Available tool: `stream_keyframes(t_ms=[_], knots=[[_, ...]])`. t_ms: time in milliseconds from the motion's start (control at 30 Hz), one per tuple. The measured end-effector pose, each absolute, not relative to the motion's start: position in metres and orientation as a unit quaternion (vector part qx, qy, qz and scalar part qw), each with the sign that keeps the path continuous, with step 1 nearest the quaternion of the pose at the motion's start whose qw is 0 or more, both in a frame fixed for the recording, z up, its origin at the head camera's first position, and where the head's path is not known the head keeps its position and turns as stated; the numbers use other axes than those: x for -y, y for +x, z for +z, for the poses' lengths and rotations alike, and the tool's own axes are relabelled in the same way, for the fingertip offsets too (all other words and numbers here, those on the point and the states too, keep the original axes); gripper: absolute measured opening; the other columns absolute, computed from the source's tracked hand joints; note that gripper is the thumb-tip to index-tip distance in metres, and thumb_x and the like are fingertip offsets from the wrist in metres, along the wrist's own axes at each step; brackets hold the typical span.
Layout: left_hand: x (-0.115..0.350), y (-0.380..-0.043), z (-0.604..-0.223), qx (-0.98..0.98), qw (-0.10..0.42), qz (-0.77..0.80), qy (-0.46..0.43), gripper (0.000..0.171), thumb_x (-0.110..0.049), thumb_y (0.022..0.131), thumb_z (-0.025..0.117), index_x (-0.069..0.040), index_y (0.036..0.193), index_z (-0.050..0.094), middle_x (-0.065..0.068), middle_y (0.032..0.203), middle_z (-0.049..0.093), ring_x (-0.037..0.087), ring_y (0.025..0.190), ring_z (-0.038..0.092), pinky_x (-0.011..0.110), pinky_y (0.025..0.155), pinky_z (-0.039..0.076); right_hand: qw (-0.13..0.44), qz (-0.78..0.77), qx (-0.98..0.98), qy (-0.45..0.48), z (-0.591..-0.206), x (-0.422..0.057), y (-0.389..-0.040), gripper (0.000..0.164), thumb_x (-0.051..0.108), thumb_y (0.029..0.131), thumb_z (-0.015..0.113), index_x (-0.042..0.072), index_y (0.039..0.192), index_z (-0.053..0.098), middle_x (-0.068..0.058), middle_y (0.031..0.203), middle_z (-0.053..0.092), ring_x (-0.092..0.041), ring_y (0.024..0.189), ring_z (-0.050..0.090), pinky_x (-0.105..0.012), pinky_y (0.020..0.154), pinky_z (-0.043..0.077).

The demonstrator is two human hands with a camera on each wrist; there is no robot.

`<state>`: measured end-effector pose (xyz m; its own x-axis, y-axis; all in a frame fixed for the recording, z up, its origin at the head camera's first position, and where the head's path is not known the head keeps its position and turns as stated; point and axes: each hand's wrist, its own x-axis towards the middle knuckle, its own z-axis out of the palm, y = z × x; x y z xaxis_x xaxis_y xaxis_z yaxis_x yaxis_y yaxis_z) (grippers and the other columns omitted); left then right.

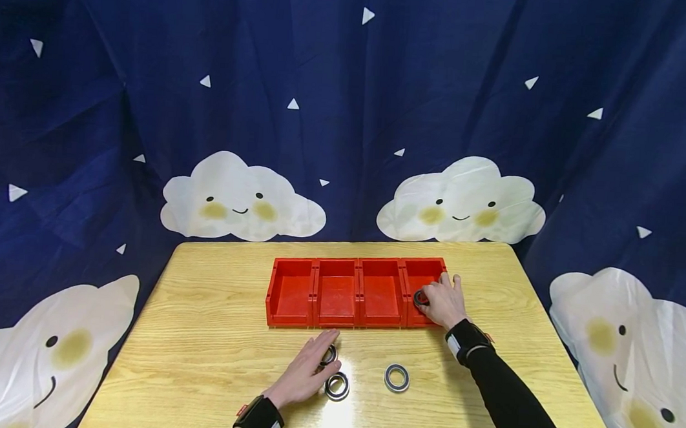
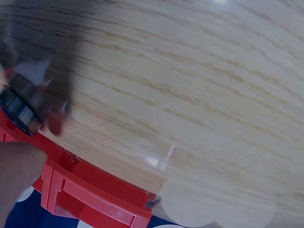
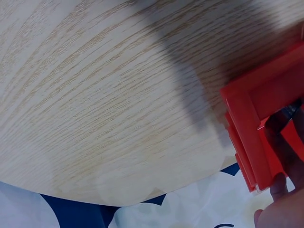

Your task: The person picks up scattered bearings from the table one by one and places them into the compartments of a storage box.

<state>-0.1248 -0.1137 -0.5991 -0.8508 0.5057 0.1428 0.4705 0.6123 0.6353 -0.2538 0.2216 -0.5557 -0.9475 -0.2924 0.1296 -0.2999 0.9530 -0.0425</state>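
Pinching a dark bearing (image 1: 417, 299), the right hand (image 1: 444, 302) is occupying the rightmost compartment of the red tray (image 1: 316, 287); the left hand (image 1: 305, 372) is straddling a second bearing (image 1: 334, 352), thumb and fingers apart, whether gripping one cannot tell; a third bearing (image 1: 345, 387) and a fourth bearing (image 1: 407, 378) are lying on the wooden table (image 1: 214, 336)

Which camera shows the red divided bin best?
The head view: the red divided bin shows end to end, partly behind the right hand. The left wrist view catches only part; the right wrist view, one end.
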Motion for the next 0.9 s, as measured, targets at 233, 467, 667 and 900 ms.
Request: stream_keyframes(t_ms=[233,467,667,900], knots=[[0.114,-0.124,-0.5991,-0.897,0.021,0.348,0.273,0.061,-0.043,0.097,0.041,-0.009,0.146,0.026,0.011,0.147,0.031,0.031,0.136,0.022,0.051,0.108,0.016,0.054,0.034,0.988,0.144,-0.5556,-0.2204,-0.2529,0.024,0.022,0.066,0.082,0.011,0.082,0.067,-0.003,0.073,0.061,-0.031,0.092,0.038,-0.06,0.093,0.016],[0.1151,-0.1226,-0.5977,-0.893,0.018,0.352,0.279,0.062,-0.041,0.096,0.044,-0.007,0.145,0.027,0.011,0.147,0.031,0.031,0.136,0.022,0.05,0.108,0.017,0.062,0.029,0.988,0.141,-0.5598,-0.2221,-0.253,0.022,0.022,0.066,0.082,0.012,0.079,0.067,-0.003,0.071,0.061,-0.031,0.093,0.037,-0.06,0.094,0.015],[0.1153,-0.1215,-0.5973,-0.895,0.022,0.351,0.274,0.063,-0.042,0.096,0.043,-0.006,0.145,0.027,0.009,0.148,0.03,0.031,0.135,0.022,0.049,0.109,0.016,0.058,0.022,0.987,0.146,-0.5619,-0.2227,-0.2521,0.021,0.023,0.066,0.081,0.013,0.077,0.067,-0.001,0.068,0.059,-0.031,0.091,0.037,-0.06,0.092,0.016],[0.1167,-0.1221,-0.6,-0.893,0.018,0.354,0.277,0.061,-0.04,0.097,0.042,-0.006,0.145,0.027,0.012,0.147,0.031,0.034,0.134,0.023,0.051,0.108,0.017,0.041,0.021,0.988,0.145,-0.5603,-0.2223,-0.2519,0.018,0.02,0.066,0.081,0.014,0.075,0.066,0.0,0.069,0.06,-0.031,0.092,0.037,-0.06,0.093,0.015]])
